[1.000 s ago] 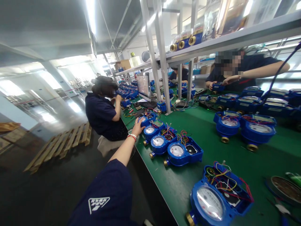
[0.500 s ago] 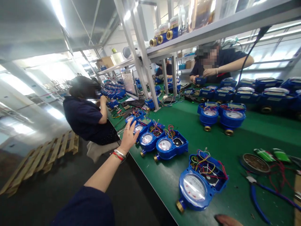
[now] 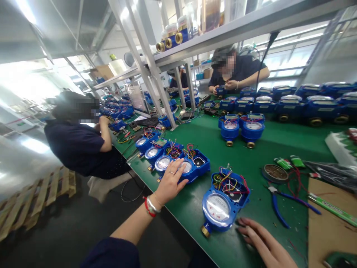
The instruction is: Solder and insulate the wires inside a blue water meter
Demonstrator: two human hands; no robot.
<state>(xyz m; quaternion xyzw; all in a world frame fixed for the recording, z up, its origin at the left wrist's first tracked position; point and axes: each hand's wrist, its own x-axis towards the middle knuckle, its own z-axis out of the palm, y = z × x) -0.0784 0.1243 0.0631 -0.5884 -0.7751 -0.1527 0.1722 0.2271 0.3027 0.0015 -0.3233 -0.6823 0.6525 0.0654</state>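
My left hand (image 3: 173, 178) reaches over the near end of a row of blue water meters, its fingers spread across the dial of the end meter (image 3: 199, 165). Whether the fingertips touch it I cannot tell. To the right lies a separate blue water meter (image 3: 219, 208), with a round dial, a brass pipe end and an open compartment full of coloured wires. My right hand (image 3: 262, 238) is low at the table's front, fingers loosely extended just beside this meter's right side, with nothing seen in it. Another meter (image 3: 163, 162) of the row sits left of my hand.
Blue-handled pliers (image 3: 277, 208) and a round tin (image 3: 275, 173) lie on the green table (image 3: 178, 219), right of the separate meter. Green batteries (image 3: 297, 161) and cardboard (image 3: 329, 230) are farther right. Two meters stand mid-table. Co-workers sit at left (image 3: 75, 137) and across (image 3: 237, 70).
My left hand has moved right along the row, from the farther meters to the end one. My right hand has come further into view beside the separate meter. The view has turned right.
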